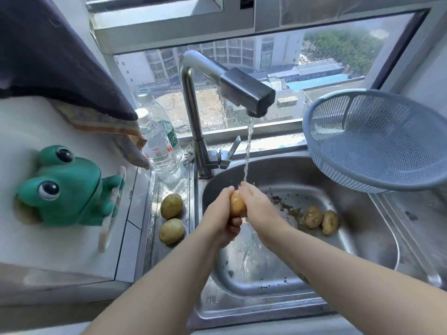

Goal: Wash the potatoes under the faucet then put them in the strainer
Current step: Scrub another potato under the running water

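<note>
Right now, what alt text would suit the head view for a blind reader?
A left hand holds a potato under the running faucet while the right hand presses on it, over a sink. Two muddy potatoes lie in the sink, two more potatoes on its left ledge; an empty blue strainer sits at right.
</note>
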The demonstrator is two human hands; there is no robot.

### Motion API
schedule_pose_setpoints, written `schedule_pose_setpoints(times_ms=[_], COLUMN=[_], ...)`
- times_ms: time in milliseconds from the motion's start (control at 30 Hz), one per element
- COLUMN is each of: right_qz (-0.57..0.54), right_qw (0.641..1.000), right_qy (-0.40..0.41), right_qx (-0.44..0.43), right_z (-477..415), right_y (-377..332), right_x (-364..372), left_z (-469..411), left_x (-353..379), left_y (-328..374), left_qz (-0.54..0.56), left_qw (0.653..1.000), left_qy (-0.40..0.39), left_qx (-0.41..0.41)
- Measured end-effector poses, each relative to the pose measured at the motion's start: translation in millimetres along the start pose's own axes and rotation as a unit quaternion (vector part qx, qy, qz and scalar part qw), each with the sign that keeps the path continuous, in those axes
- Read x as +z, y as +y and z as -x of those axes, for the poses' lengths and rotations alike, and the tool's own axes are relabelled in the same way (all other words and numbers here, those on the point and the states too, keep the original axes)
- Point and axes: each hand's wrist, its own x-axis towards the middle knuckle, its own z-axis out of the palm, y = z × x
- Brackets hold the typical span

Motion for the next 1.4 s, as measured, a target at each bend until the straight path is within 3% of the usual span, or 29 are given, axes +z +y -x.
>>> schedule_pose_setpoints(times_ms=[100,200,300,433,567,633,767,867,933,1000,1100,1267,1400], right_qz=[0.075,0.067,0.014,-0.15,-0.181,-0.194,-0.247,-0.227,-0.133,0.035,0.156,0.076,-0.02], right_qw=[0.992,0.992,0.998,0.984,0.977,0.974,0.965,0.972,0.988,0.994,0.979,0.991,0.993], right_qy=[-0.065,-0.081,-0.017,0.087,0.094,0.085,0.032,-0.046,-0.083,-0.091,-0.065,0.036,0.119], right_qx=[-0.073,-0.076,-0.063,0.03,0.068,0.083,0.079,0.035,-0.004,-0.051,-0.114,-0.105,-0.015], right_z=[-1,-5,-9,-14,-16,-16,-12,-10,-5,0,2,-1,-10], right_y=[-3,-8,-13,-20,-23,-23,-22,-19,-18,-19,-18,-17,-16], right_x=[-12,-19,-12,-3,-3,-5,-7,-8,-11,-16,-18,-8,0], left_z=[-2,5,8,7,12,12,7,4,2,3,3,1,3], left_x=[-2,0,5,10,7,7,6,4,1,1,3,8,12], left_y=[11,15,13,9,5,5,6,10,12,13,10,5,0], left_qz=[0.016,-0.027,-0.042,-0.113,-0.237,-0.262,-0.216,-0.107,-0.034,0.013,0.042,0.027,0.007], left_qw=[0.999,0.996,0.997,0.989,0.953,0.945,0.959,0.989,0.998,0.999,0.995,0.999,1.0], left_qy=[-0.022,-0.066,-0.057,-0.008,-0.057,-0.074,-0.057,-0.025,-0.031,-0.043,-0.036,-0.033,-0.028], left_qx=[-0.047,-0.056,-0.006,0.093,0.181,0.18,0.173,0.1,0.034,-0.03,-0.085,-0.029,0.01])
